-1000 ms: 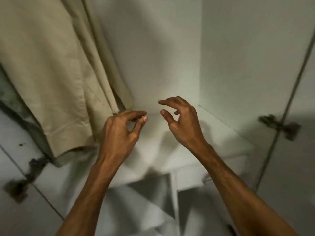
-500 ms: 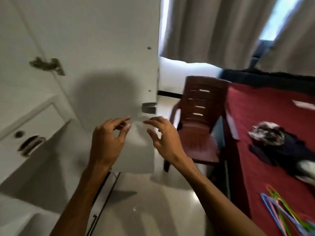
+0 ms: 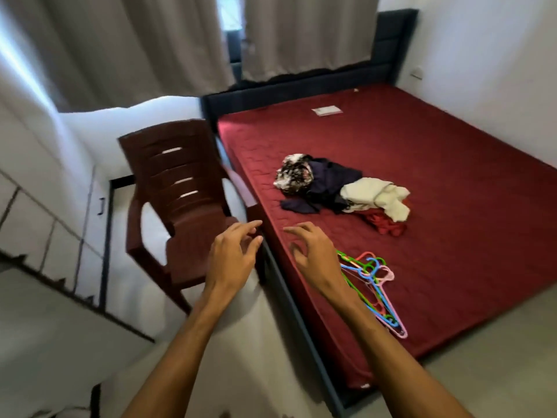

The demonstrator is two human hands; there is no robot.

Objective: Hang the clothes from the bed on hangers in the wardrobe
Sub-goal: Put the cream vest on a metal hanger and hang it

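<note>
Red bed (image 3: pixel 437 152): clothes pile (image 3: pixel 337 188) mid-mattress, hangers (image 3: pixel 375 286) by near edge for easy reach. Left hand (image 3: pixel 233 256), right hand (image 3: pixel 315 256) empty, fingers (image 3: pixel 245 227) loosely spread.

One bed (image 3: pixel 452 164), one chair (image 3: pixel 180 191), one clothes pile (image 3: pixel 331 182).

You see a dim room, with daylight entering through the gap in the curtains (image 3: pixel 301 34). Blur smears the left wall (image 3: pixel 27 140) and the chair (image 3: pixel 180 188); the bed (image 3: pixel 437 164) looks sharper. Wide-angle distortion bends the edges.
</note>
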